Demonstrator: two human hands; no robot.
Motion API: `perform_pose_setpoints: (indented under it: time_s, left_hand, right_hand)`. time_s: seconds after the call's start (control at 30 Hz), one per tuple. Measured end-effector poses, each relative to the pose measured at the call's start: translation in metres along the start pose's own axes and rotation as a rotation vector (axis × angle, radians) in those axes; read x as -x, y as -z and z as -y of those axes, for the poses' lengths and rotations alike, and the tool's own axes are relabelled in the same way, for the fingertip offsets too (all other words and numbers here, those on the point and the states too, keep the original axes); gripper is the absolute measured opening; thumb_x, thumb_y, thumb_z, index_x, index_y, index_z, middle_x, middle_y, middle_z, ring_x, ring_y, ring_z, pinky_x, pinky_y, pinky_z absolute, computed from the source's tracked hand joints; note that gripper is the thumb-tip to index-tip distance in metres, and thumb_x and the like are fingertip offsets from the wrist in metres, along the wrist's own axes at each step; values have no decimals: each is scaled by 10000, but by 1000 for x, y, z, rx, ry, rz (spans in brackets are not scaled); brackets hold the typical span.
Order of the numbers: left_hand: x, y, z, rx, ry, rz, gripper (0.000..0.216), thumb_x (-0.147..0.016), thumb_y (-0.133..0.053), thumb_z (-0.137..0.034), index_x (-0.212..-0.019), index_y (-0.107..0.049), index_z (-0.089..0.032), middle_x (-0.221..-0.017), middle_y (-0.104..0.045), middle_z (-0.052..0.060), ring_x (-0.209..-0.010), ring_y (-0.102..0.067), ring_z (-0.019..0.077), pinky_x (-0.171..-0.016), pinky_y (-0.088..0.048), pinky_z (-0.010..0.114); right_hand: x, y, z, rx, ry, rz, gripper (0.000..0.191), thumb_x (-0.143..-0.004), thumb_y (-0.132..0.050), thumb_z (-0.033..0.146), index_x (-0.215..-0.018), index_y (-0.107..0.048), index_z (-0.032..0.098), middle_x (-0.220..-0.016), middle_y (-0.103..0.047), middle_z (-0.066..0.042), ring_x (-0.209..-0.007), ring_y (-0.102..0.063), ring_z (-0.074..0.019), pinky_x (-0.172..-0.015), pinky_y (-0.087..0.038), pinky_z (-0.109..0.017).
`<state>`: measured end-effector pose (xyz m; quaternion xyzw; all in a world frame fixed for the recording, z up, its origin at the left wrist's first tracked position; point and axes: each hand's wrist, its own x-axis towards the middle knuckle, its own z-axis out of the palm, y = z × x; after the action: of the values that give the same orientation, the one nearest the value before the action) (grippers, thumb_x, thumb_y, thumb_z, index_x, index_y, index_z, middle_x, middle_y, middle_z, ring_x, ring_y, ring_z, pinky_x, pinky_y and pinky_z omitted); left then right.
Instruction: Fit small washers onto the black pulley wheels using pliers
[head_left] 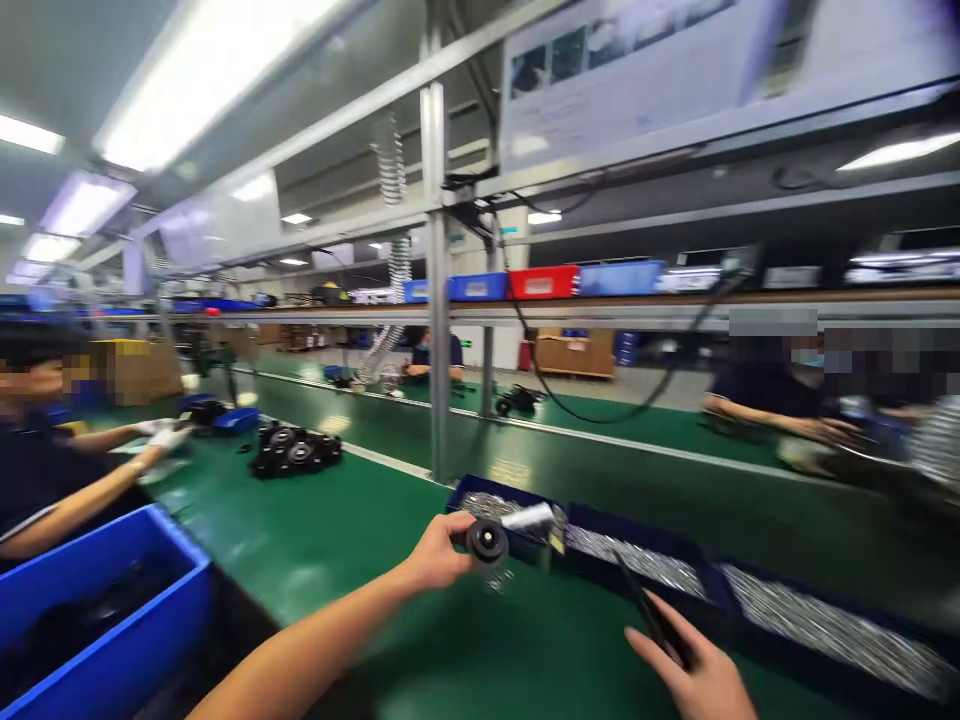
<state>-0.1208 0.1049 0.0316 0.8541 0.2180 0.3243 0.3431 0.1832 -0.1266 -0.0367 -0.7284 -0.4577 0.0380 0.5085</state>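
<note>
My left hand [441, 552] is closed round a black round part [487, 540] with a light spot at its centre, held above the green bench. In my right hand [694, 655] is a slim black tool [654, 615] with a pointed end, aimed up and to the left; its exact kind is unclear. Just behind the round part, a shiny silver cylinder [527, 517] appears by a dark blue bin [465, 488] of metal pieces. Two further bins beyond my right hand hold thin metal rods [637, 556] and more rods [832, 630]. Small clear bits below the round part are blurred.
A large blue crate [169, 560] with dark parts stands at the left. Black assemblies [296, 450] sit on the green bench [360, 530]. A metal post [439, 300] rises behind the bins, and a black cable [600, 415] hangs down. A co-worker with gloved hands [166, 435] works at left.
</note>
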Motion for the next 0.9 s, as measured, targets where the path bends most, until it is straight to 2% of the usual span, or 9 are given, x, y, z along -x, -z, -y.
perform_pose_setpoints:
  time_s: [0.07, 0.13, 0.23, 0.37, 0.53, 0.73, 0.9]
  left_hand:
    - [-1, -51, -18, 165, -84, 98, 413, -788, -897, -538, -917, -795, -159, -970, -716, 68, -916, -651, 231, -813, -508, 296]
    - [2, -90, -27, 280, -115, 165, 460, -781, -893, -602, -875, -800, -161, -935, -704, 74, -883, -631, 226, -787, -484, 297]
    - [7, -118, -26, 378, -72, 236, 433, -785, -904, -585, -806, -797, -166, -904, -676, 70, -828, -595, 207, -733, -439, 285]
    - [11, -117, -19, 405, -8, 308, 306, -818, -891, -473, -822, -803, -181, -916, -661, 57, -834, -580, 200, -737, -422, 277]
    - [11, -111, -24, 454, 61, 329, 190, -811, -879, -359, -837, -807, -186, -947, -654, 46, -857, -584, 195, -758, -428, 271]
    - [8, -117, -27, 540, 110, 316, 196, -772, -902, -280, -921, -808, -192, -1043, -644, 42, -925, -591, 203, -795, -445, 272]
    - [9, -112, -30, 484, 87, 283, 196, -869, -861, -383, -915, -813, -198, -1025, -647, 58, -935, -602, 223, -834, -453, 310]
  right_hand:
    - [3, 17, 8, 10, 148, 4, 570, -882, -694, 566, -1311, -726, 192, -1162, -763, -107, -1021, -757, -309, -815, -658, -333]
    - [5, 31, 17, 80, 373, 32, 446, -955, -650, 402, -1350, -696, 199, -1132, -734, -111, -1000, -730, -272, -856, -633, -352]
    - [8, 40, 27, 124, 484, 120, 437, -965, -601, 253, -1399, -650, 239, -1072, -694, -86, -941, -689, -224, -867, -599, -346]
    - [15, 38, 29, 137, 558, 237, 565, -883, -611, 194, -1441, -608, 278, -1099, -665, -81, -945, -661, -242, -813, -571, -376]
    - [21, 38, 28, 253, 640, 332, 712, -821, -573, 133, -1517, -523, 276, -1087, -641, -99, -902, -633, -272, -730, -541, -411]
    - [19, 42, 28, 371, 636, 307, 672, -863, -554, 115, -1519, -510, 258, -1080, -624, -107, -899, -622, -278, -698, -536, -407]
    - [22, 40, 32, 315, 632, 260, 613, -909, -562, 120, -1510, -544, 241, -1050, -626, -99, -868, -605, -254, -682, -514, -375]
